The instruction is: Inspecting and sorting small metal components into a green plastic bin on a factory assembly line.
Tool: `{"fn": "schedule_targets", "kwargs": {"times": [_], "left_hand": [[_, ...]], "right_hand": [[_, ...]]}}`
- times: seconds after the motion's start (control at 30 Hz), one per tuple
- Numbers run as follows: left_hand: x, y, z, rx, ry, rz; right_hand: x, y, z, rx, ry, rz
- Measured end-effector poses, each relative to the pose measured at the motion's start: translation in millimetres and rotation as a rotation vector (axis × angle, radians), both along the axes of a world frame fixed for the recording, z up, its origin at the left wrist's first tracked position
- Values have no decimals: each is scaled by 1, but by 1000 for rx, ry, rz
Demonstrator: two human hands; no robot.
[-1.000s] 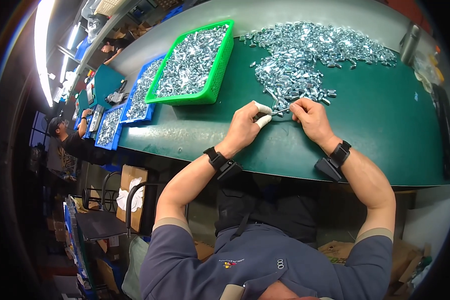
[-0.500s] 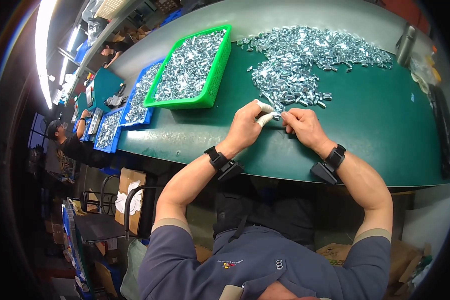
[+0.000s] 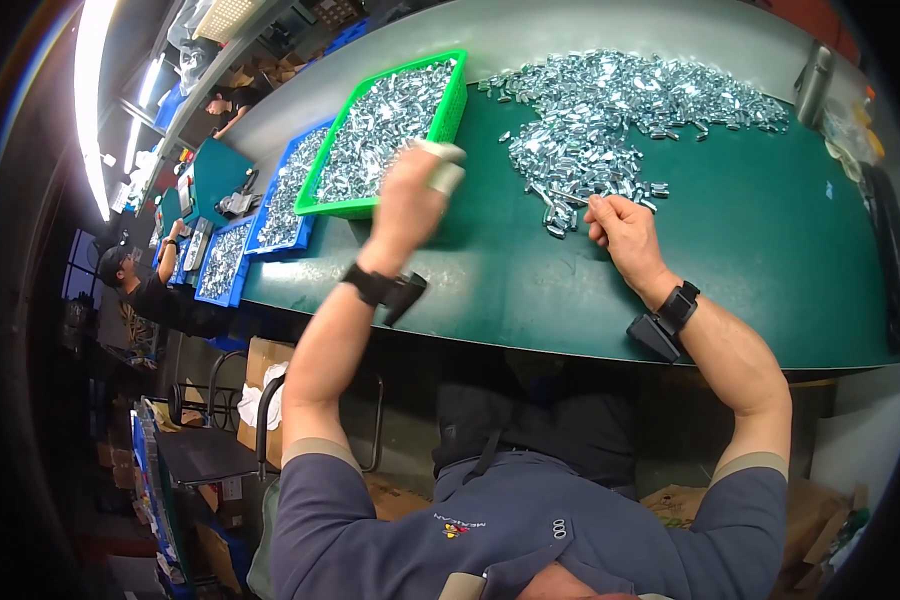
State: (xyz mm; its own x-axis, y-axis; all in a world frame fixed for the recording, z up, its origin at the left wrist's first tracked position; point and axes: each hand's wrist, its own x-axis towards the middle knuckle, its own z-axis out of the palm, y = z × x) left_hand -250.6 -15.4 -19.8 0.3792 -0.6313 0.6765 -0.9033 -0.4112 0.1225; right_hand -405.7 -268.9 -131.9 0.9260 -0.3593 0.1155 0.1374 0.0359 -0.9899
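My left hand [image 3: 413, 200], smeared by motion, is over the near right rim of a green plastic basket [image 3: 448, 118]. White coverings show on its fingertips; whether it holds anything is hidden by the blur. The basket is full of small shiny metal pieces [image 3: 385, 115]. At the near end of a large loose pile of similar metal pieces [image 3: 580, 150], my right hand [image 3: 625, 238] is closed, thumb against the curled fingers. What it pinches, if anything, is too small to make out. Several pieces lie just left of its fingertips on the green tabletop [image 3: 750, 240].
Blue trays [image 3: 222, 262] of metal pieces stand left of the basket. A metal flask [image 3: 813, 85] and a plastic bag [image 3: 850, 140] are at the far right. A chair [image 3: 205, 455] is at lower left. Two other people are farther left, one at a bench.
My left hand has left the spot where both hands met at the pile's near end and swung left to the basket. My right hand has shifted slightly right and stays closed.
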Motion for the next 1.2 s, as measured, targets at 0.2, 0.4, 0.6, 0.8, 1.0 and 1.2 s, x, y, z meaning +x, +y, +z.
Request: {"fn": "schedule_targets", "kwargs": {"times": [0.2,0.4,0.6,0.8,1.0,1.2], "left_hand": [[-49,-67,-69,206,374,-17],[-33,-61,-84,99,597,-4],[-37,-50,-84,-355,1326,-95],[-59,-49,-82,-525,1467,-105],[-65,-42,-95,-442,1429,-159],[-72,-41,-109,-439,1401,-181]], "right_hand": [[-2,1,1,-21,5,-20],[-3,1,1,-104,28,60],[-4,1,2,-219,17,126],[-4,1,3,-194,18,110],[-4,5,0,-109,-30,97],[-5,4,-1,-219,6,162]]}}
